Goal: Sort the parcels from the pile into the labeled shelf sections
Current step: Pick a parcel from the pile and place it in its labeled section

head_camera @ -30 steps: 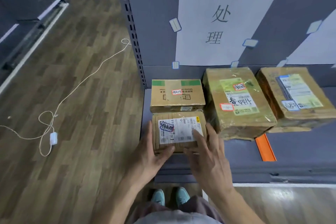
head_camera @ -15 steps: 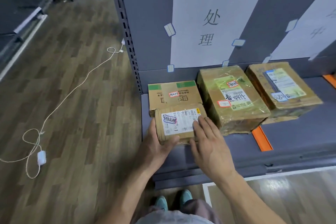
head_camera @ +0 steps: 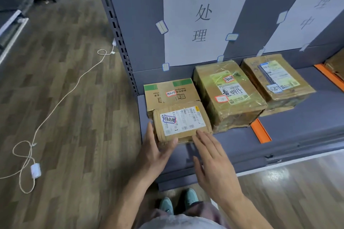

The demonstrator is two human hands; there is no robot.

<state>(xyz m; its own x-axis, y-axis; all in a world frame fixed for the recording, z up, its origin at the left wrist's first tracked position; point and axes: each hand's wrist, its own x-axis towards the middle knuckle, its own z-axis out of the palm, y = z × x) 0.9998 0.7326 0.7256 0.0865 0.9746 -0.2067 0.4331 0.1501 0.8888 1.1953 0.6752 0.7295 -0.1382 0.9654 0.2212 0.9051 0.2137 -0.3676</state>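
Note:
A small brown parcel point(head_camera: 181, 121) with a white shipping label and a blue-edged sticker lies at the left front of the grey shelf point(head_camera: 297, 126). It touches a green-striped box point(head_camera: 173, 91) behind it. My left hand point(head_camera: 156, 151) cups its front left corner, fingers straight along the left side and thumb against the front face. My right hand point(head_camera: 212, 158) is flat with straight fingers, the tips just at the parcel's front right edge. A white paper sign point(head_camera: 201, 15) with three characters hangs on the back panel above this section.
A large taped box point(head_camera: 229, 98) stands right of the small parcel, and another labelled box point(head_camera: 275, 80) beyond an orange divider point(head_camera: 260, 132). The perforated shelf post point(head_camera: 119, 33) rises at the left. A white cable point(head_camera: 55, 102) with an adapter point(head_camera: 35, 170) trails over the wooden floor.
The small parcel has slid back against the green-striped box. My right hand has come off its top to the front edge. My left hand stays at the corner.

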